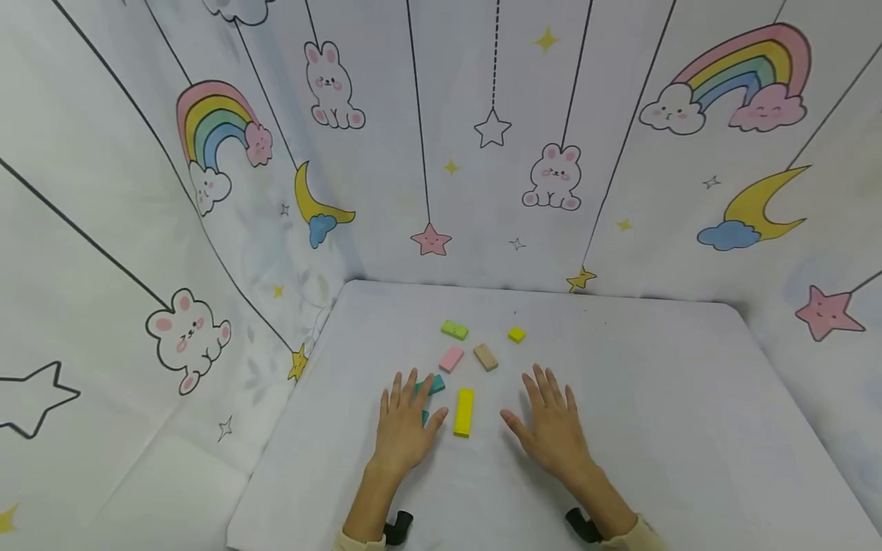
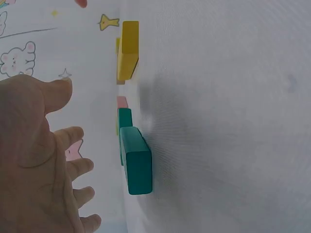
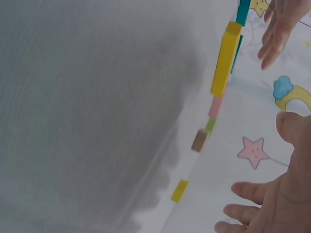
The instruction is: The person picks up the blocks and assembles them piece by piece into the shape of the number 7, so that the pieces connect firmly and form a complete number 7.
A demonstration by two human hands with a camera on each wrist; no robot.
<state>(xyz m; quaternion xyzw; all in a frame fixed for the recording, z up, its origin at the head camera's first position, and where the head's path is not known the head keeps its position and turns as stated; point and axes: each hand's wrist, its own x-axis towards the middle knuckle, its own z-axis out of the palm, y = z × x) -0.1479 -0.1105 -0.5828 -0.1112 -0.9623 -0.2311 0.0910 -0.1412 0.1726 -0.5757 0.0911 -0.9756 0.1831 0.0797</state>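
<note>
Fingers spread, my left hand hovers over two teal blocks, holding nothing. One teal block shows past its fingertips; the nearer teal block is mostly hidden under the hand in the head view. Between the hands lies a long yellow block. My right hand is also spread and holds nothing, to the right of that block. Farther back lie a pink block, a tan block, a light green block and a small yellow block.
A white cloth covers the table. White curtains printed with rabbits, rainbows, moons and stars stand behind it and at both sides. A black strap mount sits at the left wrist, another black mount at the right.
</note>
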